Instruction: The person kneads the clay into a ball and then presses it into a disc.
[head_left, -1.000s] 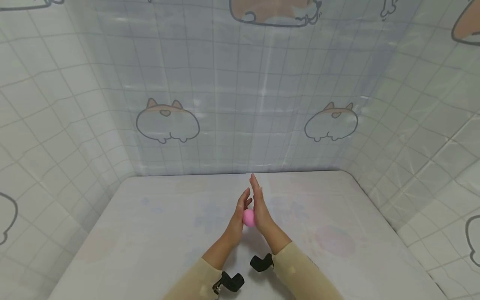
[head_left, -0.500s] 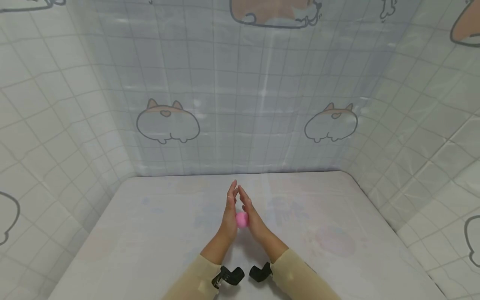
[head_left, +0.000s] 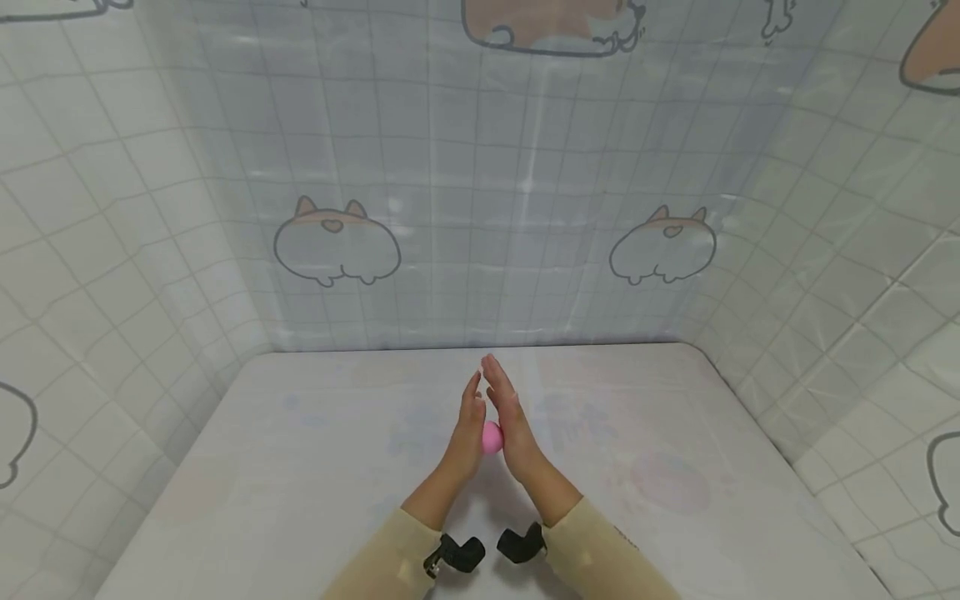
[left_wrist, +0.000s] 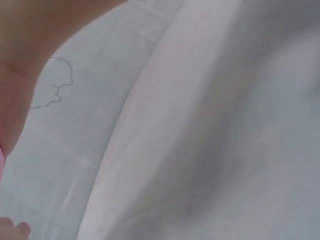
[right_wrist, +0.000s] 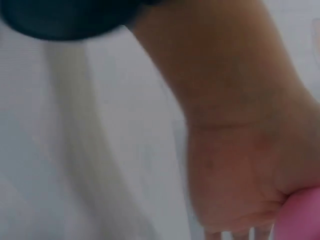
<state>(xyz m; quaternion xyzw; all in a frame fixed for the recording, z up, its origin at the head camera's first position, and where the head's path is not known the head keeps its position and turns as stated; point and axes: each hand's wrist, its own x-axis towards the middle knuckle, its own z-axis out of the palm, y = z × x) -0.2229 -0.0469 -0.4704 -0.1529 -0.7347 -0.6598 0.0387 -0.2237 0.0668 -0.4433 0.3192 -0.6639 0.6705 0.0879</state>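
A smooth pink ball (head_left: 492,437) sits pressed between two facing palms in the head view. My left hand (head_left: 465,442) lies along its left side with the fingers extended forward. On the other side is my right hand (head_left: 519,435), its straight fingers reaching slightly farther forward than the left ones. The fingertips of both hands lean toward each other past the ball. In the right wrist view the ball (right_wrist: 301,219) shows at the right hand's palm (right_wrist: 235,175). Only a pink sliver of it appears at the edge of the left wrist view.
The hands are over a white tabletop (head_left: 315,467) with faint coloured patches. Sheets with a grid and cartoon animal print hang behind it (head_left: 487,250) and at both sides. Black wrist-camera mounts (head_left: 522,543) stick out from the beige sleeves (head_left: 600,546).
The palms have slid to and fro against each other. The ball went left, then slightly back right. The right hand drew back, then moved forward again, while the left did the opposite.
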